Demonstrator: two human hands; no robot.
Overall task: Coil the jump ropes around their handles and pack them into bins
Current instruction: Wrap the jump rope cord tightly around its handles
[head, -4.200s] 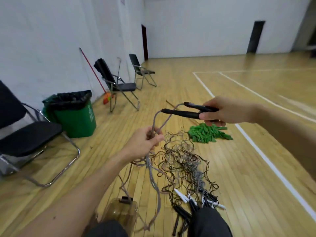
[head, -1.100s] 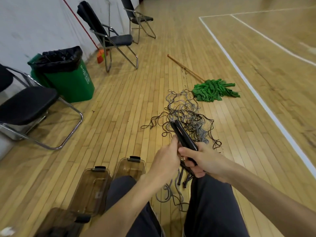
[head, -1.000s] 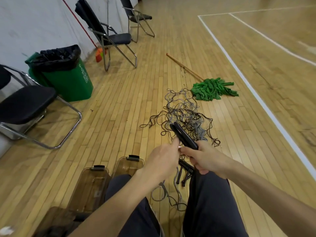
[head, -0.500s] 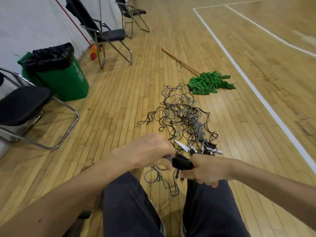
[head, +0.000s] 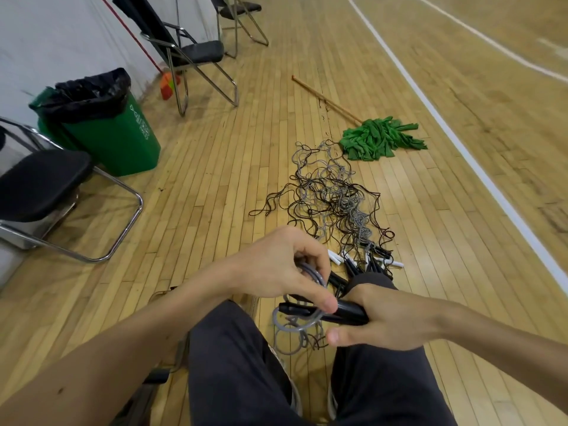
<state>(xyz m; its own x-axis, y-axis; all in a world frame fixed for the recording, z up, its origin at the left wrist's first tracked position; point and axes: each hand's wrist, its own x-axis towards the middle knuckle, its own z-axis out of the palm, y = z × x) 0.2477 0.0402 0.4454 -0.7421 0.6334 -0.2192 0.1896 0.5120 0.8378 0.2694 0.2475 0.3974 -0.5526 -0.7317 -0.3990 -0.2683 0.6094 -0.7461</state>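
Observation:
My right hand (head: 381, 321) grips a pair of black jump rope handles (head: 319, 312) held level above my knees, their tips pointing left. My left hand (head: 282, 265) pinches the grey rope (head: 295, 330) and holds it looped around the handles; loose grey coils hang below. A tangled pile of black and grey jump ropes (head: 332, 195) lies on the wooden floor ahead, with several black and white handles (head: 365, 262) at its near end. The bins are almost hidden behind my left arm and leg; only a dark edge (head: 159, 376) shows.
A green mop (head: 378, 139) with a wooden stick lies beyond the pile. A green trash bin (head: 107, 130) with a black liner stands at the left wall. Folding chairs stand at the left (head: 40, 186) and farther back (head: 190, 53). A white court line (head: 461, 146) runs along the right.
The handles have dropped from pointing up and away to lying level over my knees. My left hand has brought the grey rope around them in loops. The view has tilted lower.

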